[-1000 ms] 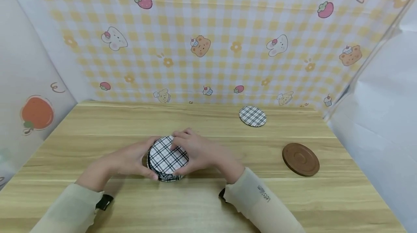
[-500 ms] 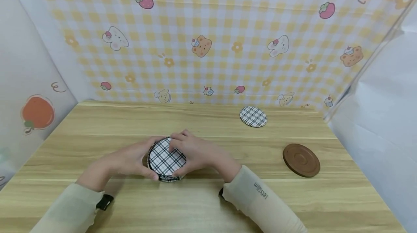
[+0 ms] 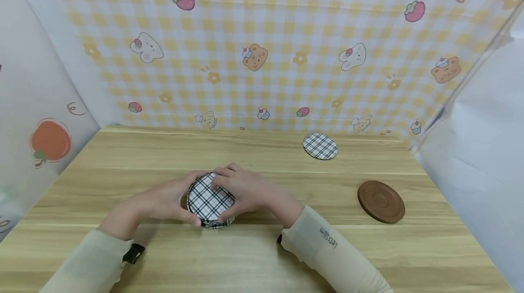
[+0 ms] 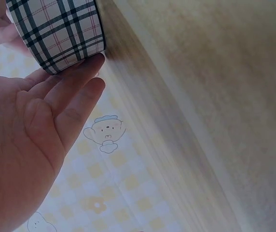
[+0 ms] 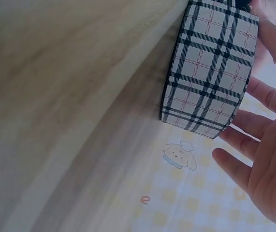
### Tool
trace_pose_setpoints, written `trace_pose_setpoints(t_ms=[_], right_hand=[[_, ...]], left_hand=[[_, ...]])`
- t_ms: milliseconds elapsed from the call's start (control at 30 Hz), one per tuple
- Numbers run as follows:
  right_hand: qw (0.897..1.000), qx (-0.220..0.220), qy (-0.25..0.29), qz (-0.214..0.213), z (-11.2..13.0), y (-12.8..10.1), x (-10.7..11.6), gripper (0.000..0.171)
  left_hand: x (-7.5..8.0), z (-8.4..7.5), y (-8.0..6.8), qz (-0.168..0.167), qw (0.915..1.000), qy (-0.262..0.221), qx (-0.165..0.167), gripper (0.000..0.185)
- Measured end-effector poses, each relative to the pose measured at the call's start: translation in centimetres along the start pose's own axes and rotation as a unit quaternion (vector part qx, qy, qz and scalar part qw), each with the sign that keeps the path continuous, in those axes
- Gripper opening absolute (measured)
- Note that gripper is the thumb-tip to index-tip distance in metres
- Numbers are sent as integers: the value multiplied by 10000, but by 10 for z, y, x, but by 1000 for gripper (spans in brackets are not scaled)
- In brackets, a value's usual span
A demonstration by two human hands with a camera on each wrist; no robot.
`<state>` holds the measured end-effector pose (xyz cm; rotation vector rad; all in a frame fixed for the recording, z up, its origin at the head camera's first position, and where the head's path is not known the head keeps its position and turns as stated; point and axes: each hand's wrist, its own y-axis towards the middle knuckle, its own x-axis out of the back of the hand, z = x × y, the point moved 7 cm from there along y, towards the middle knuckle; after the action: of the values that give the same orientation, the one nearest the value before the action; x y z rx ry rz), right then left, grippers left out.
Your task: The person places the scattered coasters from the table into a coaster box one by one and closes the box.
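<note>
In the head view a round black-and-white plaid box (image 3: pixel 216 224) sits on the table, a plaid disc (image 3: pixel 204 195) covering its top. My left hand (image 3: pixel 165 199) holds the box from the left, thumb at the near side and fingers round the far side. From the right, my right hand (image 3: pixel 249 193) grips the top rim, its thumb at the near edge, with a bent finger resting on the disc. Both wrist views show the box's straight plaid wall, marked with thin red lines. Whether the disc is loose or a lid cannot be told.
Another flat plaid disc (image 3: pixel 320 146) lies at the back right of the wooden table (image 3: pixel 262 256). Nearer on the right is a brown round coaster (image 3: pixel 381 201). A checked cloth backdrop (image 3: pixel 278 24) rises behind the table, with white sheets at both sides.
The plaid disc has shifted slightly to the left and settled lower on the box, and my right hand has moved slightly with it. My left hand stays in place.
</note>
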<state>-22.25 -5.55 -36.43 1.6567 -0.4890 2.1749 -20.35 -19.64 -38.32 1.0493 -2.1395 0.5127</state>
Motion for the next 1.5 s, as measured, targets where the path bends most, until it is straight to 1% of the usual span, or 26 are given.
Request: trace_pose_setpoints(t_ms=[233,467,600,733,833,933,1100,1267,1400,1500], right_hand=[[9996,-202,77,181,-1,-2,0,72],[9997,-204,93,50,-7,-6,2,77],[9994,-294,156,34,-14,-13,3,77],[9991,-400,126,44,-25,-21,5,74],[9987,-474,204,-4,-33,-29,7,72],[9975,-572,405,-95,-42,-37,9,71],[9954,-667,660,-188,-60,-51,10,66],[9938,-862,600,-356,-82,-70,15,64],[9915,-1092,535,-465,-100,-89,23,62],[9906,-1151,439,-594,-112,-101,29,64]], left_hand=[[0,-1,0,-27,10000,52,-45,107],[1,-3,0,-36,9999,100,55,110],[0,-4,0,-28,10000,55,16,110],[0,-4,-1,-59,10000,-17,65,110],[0,-4,-1,-83,9999,-102,95,110],[1,-5,-2,-105,9999,-89,73,110],[2,-4,-4,-123,9998,18,133,111],[0,-3,-3,-126,9999,-40,82,111],[-1,-2,-1,-141,9997,-166,125,112],[0,-1,-1,-146,9997,-150,149,112]])
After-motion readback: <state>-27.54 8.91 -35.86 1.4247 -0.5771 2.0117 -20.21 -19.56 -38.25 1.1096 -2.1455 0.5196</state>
